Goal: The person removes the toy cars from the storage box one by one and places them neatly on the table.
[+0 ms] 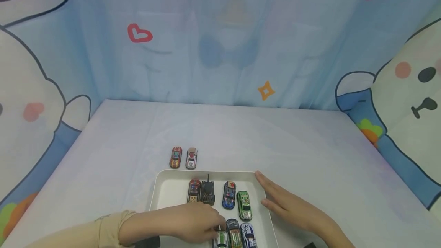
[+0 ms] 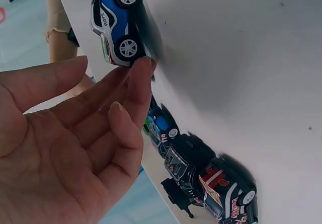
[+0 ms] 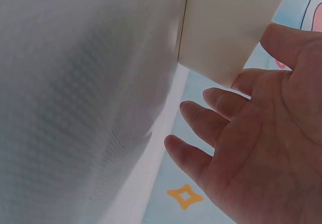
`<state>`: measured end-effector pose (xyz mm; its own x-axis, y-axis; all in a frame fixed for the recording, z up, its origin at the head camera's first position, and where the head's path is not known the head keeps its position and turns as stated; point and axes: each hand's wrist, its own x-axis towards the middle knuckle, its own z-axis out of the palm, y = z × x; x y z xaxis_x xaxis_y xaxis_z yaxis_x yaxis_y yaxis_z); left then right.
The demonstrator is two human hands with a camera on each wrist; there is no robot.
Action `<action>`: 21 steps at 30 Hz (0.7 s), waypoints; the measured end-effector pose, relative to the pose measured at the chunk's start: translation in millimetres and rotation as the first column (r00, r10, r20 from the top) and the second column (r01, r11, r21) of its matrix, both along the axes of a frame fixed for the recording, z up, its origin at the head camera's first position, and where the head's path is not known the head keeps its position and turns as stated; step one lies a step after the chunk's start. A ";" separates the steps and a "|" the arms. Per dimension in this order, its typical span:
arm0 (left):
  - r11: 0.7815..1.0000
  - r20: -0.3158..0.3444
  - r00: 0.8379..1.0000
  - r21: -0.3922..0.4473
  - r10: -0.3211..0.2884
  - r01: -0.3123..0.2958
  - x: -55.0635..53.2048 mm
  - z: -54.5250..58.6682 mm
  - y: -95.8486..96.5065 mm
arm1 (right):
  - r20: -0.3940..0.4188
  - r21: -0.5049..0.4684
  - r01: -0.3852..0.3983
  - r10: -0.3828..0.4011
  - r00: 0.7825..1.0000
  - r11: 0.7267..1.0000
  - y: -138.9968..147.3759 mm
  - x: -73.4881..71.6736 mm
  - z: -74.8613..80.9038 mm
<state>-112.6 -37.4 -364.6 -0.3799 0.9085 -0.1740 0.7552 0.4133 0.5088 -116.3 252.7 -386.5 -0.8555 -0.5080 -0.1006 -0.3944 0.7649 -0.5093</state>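
Busy at the green-white car (image 1: 222,239) in the tray (image 1: 170,192), seemingly just touching with left hand (image 1: 197,223), with fingers parted from thumb, and bracing the tray with straight-fingered right hand (image 1: 299,209), so probably needing a pinch next.

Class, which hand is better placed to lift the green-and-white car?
Probably the left hand: it is right beside the green-and-white car in the tray, while the right hand is at the edge.
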 end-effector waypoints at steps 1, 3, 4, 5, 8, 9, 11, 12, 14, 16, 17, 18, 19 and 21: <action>1.000 0.015 1.000 0.010 0.008 -0.008 0.2 0.5 0.0 | -0.001 -0.002 -0.003 0.003 1.000 1.000 -0.2 0.1 0.0; 0.999 0.030 0.999 0.024 0.022 -0.023 1.0 1.2 0.2 | -0.004 -0.001 -0.002 0.002 1.000 1.000 -0.4 0.1 -0.2; 0.999 0.027 0.999 0.030 0.028 -0.029 1.7 1.5 0.3 | -0.006 -0.003 -0.005 0.005 1.000 1.000 -0.4 -0.1 -0.4; 0.999 0.024 0.999 0.038 0.033 -0.034 2.2 1.6 0.5 | -0.005 -0.004 -0.003 0.003 1.000 1.000 -0.4 -0.2 -0.4; 0.998 -0.004 0.999 0.050 0.031 -0.031 4.4 1.5 2.1 | -0.011 -0.005 -0.001 0.001 1.000 1.000 0.0 -0.9 -0.6; 0.998 -0.011 1.000 0.056 0.027 -0.026 5.3 1.1 3.0 | -0.013 -0.005 -0.001 0.001 1.000 1.000 0.1 -0.9 -0.5; 0.998 -0.033 0.999 0.057 0.013 -0.011 7.2 0.5 5.3 | -0.012 -0.004 0.002 -0.002 1.000 1.000 0.1 -1.0 -0.3; 0.999 -0.045 0.999 0.054 0.006 -0.003 8.3 0.3 6.5 | -0.009 -0.003 0.005 -0.005 1.000 1.000 -0.1 -1.0 0.0; 0.999 -0.051 0.999 0.050 -0.005 0.008 9.9 -0.1 8.8 | 0.001 -0.001 0.007 -0.007 1.000 1.000 -0.3 -0.9 0.2; 0.999 -0.056 0.998 0.042 -0.012 0.014 11.0 0.1 10.1 | 0.007 0.004 0.011 -0.011 1.000 1.000 -0.5 -0.9 0.3; 0.999 -0.060 0.998 0.043 -0.016 0.019 11.0 0.6 10.0 | 0.010 0.004 0.011 -0.011 1.000 1.000 -0.5 -0.9 0.3; 0.999 -0.054 0.998 0.050 -0.016 0.019 10.9 1.4 9.4 | 0.012 0.004 0.011 -0.011 1.000 1.000 -0.4 -0.8 0.3; 0.998 -0.050 0.999 0.059 -0.016 0.019 10.3 2.7 8.3 | 0.013 0.006 0.012 -0.012 1.000 1.000 -0.3 -0.8 0.2; 0.996 -0.060 0.998 0.083 -0.024 0.029 8.1 6.4 4.7 | 0.012 0.008 0.010 -0.010 1.000 1.000 -0.1 -0.8 0.2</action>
<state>-104.5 -32.6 -358.2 -0.3625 0.9290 -0.0750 0.7949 0.3501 0.4955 -117.1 252.6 -386.3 -0.8592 -0.4985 -0.1154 -0.3803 0.7730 -0.5078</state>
